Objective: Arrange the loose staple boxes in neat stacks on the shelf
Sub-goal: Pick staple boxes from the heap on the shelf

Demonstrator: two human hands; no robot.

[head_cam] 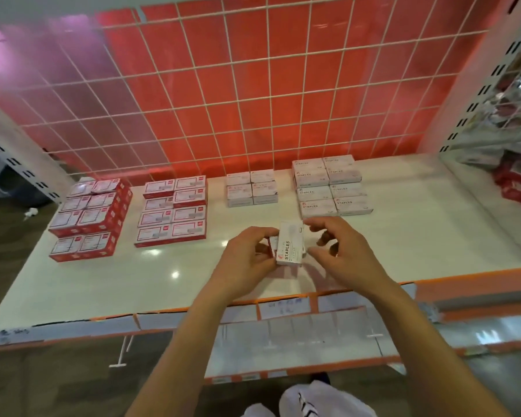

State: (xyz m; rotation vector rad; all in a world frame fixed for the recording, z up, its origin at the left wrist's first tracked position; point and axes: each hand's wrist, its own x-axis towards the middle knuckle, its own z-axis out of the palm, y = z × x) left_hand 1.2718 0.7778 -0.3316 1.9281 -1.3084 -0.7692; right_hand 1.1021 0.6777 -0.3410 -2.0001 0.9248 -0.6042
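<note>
One white staples box (289, 246) fills your left grip (244, 263), right grip (343, 254) loose; next, square it atop the one-o'clock stack (333, 189).

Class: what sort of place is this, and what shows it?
Probably a stationery shop aisle: a white display shelf with label strips along its front edge, a wire grid back panel, and staple boxes in sorted stacks.

on shelf (118, 281) | stacks (172, 213) along back | loose box (291, 246) before them (between left hand (247, 260), right hand (343, 254))
</note>
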